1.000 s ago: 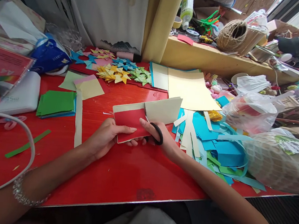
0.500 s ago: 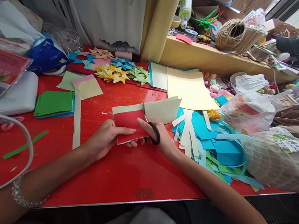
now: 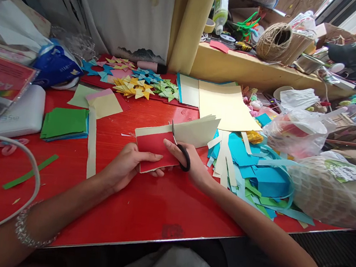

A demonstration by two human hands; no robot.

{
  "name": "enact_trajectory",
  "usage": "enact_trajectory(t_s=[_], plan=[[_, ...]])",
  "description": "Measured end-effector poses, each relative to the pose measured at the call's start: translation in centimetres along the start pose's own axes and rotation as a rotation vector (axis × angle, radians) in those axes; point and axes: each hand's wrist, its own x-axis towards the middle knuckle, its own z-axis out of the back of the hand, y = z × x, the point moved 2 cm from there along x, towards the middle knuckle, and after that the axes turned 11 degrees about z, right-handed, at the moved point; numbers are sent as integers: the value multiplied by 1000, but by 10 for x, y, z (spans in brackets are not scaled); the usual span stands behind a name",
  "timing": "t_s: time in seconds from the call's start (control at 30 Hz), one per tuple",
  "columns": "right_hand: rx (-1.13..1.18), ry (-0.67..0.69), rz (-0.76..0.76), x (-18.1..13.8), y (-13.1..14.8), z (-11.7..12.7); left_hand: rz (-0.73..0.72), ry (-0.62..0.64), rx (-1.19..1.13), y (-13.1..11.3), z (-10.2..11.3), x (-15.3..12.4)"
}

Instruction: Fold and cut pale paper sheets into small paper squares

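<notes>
My left hand (image 3: pixel 135 163) pinches the lower left part of a red sheet of paper (image 3: pixel 151 142) lying over cream paper (image 3: pixel 197 130), thumb on top and fingers beneath. In my right hand (image 3: pixel 190 163) is a pair of scissors with black handles (image 3: pixel 185 158), held at the right edge of the red paper. The blades stand in the cream paper, and most of their length is hidden behind the sheets. To the right of the cut the cream paper rises in a flap. Both hands are just above the red table (image 3: pixel 155 213).
Left of the hands lie green paper squares (image 3: pixel 64 124) and a cream strip (image 3: pixel 91 144). Folded paper stars (image 3: pixel 134 87) sit at the back. Blue paper scraps (image 3: pixel 266 177) and cream sheets (image 3: pixel 223 104) are to the right. A white cable (image 3: pixel 37 172) curves at the left.
The red and cream papers have shifted slightly to the right. The cream flap has moved right too, with the scissors still in the paper. Both hands keep their grip.
</notes>
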Motion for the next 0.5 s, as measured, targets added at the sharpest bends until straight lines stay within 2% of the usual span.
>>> enact_trajectory(t_s=[0.2,0.37,0.5], plan=[[-26,-49,-60,-3,-5,0,-24,11,-17,0,-1,1],[99,-99,-46,2,-13,3,8,17,-4,0,0,2],[108,-27,31,9,-10,12,-1,29,29,-7,7,5]])
